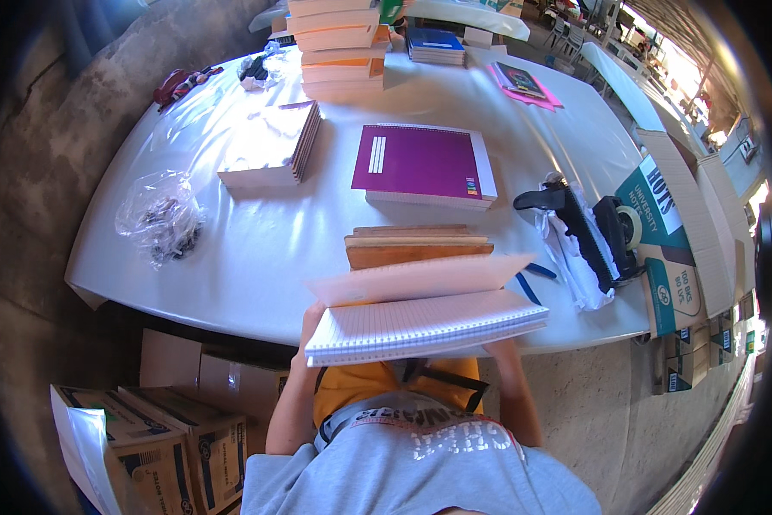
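"Ruled notebook (425, 324), open: where is it exactly?"

"Right in front of the person, over the near edge of the white table (249, 257). Lined pages face up, and a paler leaf stands raised and tilted at the back, a bit blurred."

"And the hands?"

"The left hand (311, 322) holds the left end, its fingers mostly hidden. The right hand (501, 347) is at the underside near the right end; most of it is covered, so I can't tell how its fingers are set."

"What's closest beyond that?"

"Wooden boards (416, 251) just behind the raised leaf, and a blue-handled tool (538, 271) to their right, partly hidden."

"Further out?"

"A purple-covered stack (420, 163) lies past the boards. Left of it is a stack with a shiny pale top (266, 142), then a clear plastic bag (158, 215) with something dark inside. On the right, a black tape dispenser (616, 230) stands near an open teal and brown carton (665, 232)."

"And the far side?"

"A tall orange-and-white stack (341, 56), with blue-covered books (436, 43) to its right. Cardboard boxes (171, 455) sit below the table, lower left."
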`<state>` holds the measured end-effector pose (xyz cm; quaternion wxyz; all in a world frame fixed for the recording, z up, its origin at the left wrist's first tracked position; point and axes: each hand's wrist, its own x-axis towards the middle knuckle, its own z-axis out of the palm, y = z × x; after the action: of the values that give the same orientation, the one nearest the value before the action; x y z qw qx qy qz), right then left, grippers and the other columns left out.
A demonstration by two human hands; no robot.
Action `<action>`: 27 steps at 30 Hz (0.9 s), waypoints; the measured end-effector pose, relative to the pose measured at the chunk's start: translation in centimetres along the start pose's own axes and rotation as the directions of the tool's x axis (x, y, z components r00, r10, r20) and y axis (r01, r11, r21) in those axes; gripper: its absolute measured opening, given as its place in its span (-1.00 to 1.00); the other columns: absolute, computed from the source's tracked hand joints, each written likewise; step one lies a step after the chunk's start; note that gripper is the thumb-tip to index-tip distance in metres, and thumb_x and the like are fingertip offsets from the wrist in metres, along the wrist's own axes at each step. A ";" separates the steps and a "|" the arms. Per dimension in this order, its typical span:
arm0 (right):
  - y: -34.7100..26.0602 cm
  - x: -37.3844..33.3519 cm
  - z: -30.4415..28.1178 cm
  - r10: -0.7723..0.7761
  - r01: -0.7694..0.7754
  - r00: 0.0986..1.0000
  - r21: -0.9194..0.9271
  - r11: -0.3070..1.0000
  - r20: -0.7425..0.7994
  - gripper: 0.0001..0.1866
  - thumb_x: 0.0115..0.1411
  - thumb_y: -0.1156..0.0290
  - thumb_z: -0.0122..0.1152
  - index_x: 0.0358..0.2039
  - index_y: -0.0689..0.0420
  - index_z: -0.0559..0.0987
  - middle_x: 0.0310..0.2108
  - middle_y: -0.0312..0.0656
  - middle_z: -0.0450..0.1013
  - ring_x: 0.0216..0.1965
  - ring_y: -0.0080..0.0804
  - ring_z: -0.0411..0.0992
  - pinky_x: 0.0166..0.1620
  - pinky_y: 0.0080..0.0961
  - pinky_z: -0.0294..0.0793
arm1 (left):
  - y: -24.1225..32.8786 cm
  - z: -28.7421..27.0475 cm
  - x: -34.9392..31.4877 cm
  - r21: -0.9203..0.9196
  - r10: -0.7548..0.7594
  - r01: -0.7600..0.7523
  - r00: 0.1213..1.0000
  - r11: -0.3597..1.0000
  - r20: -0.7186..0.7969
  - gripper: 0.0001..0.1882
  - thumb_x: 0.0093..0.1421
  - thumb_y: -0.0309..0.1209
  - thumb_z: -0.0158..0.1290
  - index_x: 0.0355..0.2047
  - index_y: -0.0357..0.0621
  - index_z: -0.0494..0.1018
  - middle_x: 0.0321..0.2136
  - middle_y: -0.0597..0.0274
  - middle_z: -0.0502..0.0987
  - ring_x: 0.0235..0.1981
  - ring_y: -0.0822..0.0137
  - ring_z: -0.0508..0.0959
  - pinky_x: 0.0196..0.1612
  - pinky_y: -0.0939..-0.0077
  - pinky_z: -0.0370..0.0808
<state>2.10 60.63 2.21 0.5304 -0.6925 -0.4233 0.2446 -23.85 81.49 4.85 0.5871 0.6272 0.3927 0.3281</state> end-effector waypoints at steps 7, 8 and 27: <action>-8.6 3.5 -4.2 -0.189 0.210 0.961 0.087 0.974 -0.202 -0.56 0.10 0.39 0.16 -0.03 0.17 0.27 -0.19 -0.17 0.32 -0.18 -0.43 0.28 -0.20 -0.48 0.28 | 6.5 -1.8 1.4 0.189 0.272 -0.315 0.937 0.930 0.220 -0.61 -0.10 -0.59 0.18 -0.19 -0.32 0.42 -0.36 0.13 0.53 -0.31 0.42 0.50 -0.20 0.51 0.43; -10.6 5.9 -4.6 -0.208 0.228 0.957 0.081 0.970 -0.204 -0.57 0.11 0.39 0.16 -0.03 0.16 0.28 -0.21 -0.18 0.33 -0.20 -0.44 0.29 -0.23 -0.49 0.29 | 7.0 -1.8 2.5 0.124 0.354 -0.385 0.910 0.914 0.216 -0.59 -0.13 -0.59 0.21 -0.20 -0.31 0.42 -0.36 0.14 0.53 -0.32 0.42 0.50 -0.22 0.51 0.44; -17.6 16.1 -2.5 0.039 -0.036 0.980 -0.023 0.999 0.194 -0.68 0.12 0.50 0.04 -0.08 0.10 0.34 -0.30 -0.31 0.38 -0.36 -0.57 0.36 -0.45 -0.56 0.37 | 4.3 -1.9 8.0 0.011 0.294 -0.294 0.953 0.956 -0.075 -0.86 0.11 -0.44 0.08 -0.34 -0.24 0.44 -0.51 0.26 0.43 -0.50 0.48 0.39 -0.45 0.56 0.35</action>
<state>6.73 74.35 21.41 0.4753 -0.6782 -0.4623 0.3170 -21.28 89.42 8.87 0.5165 0.6656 0.3169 0.4357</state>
